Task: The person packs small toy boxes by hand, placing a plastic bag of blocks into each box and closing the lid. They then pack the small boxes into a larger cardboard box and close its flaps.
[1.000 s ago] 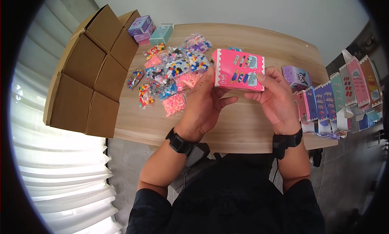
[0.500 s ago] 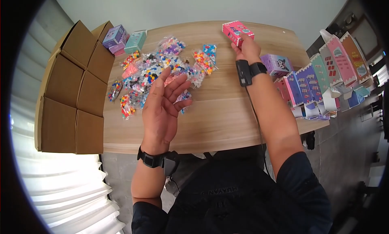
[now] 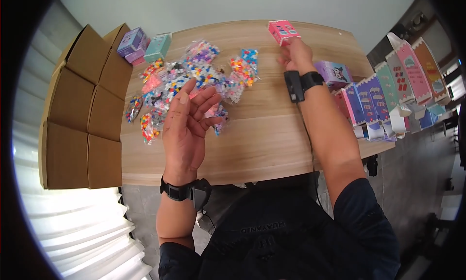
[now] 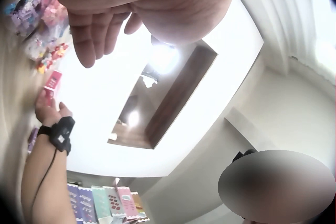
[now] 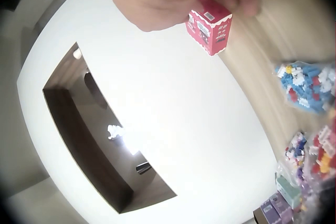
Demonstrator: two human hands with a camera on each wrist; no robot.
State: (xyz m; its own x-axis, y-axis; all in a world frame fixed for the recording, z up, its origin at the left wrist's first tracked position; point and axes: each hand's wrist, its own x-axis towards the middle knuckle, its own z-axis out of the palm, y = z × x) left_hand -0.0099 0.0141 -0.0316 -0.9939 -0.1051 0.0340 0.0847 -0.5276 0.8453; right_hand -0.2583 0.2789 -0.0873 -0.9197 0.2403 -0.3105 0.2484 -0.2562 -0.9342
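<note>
Left hand [image 3: 187, 129] was raised in front of the torso, palm turned up and inward, holding nothing; its fingers [image 3: 204, 96] were apart and slightly bent, thumb pointing forward; left forearm [image 3: 174, 219] ran forward from a bent elbow; right arm [image 3: 332, 134] reached much farther forward, elbow only slightly bent; right hand [image 3: 298, 54] was at the far end of that reach, fingers loosely bent; the hands were well apart.
</note>
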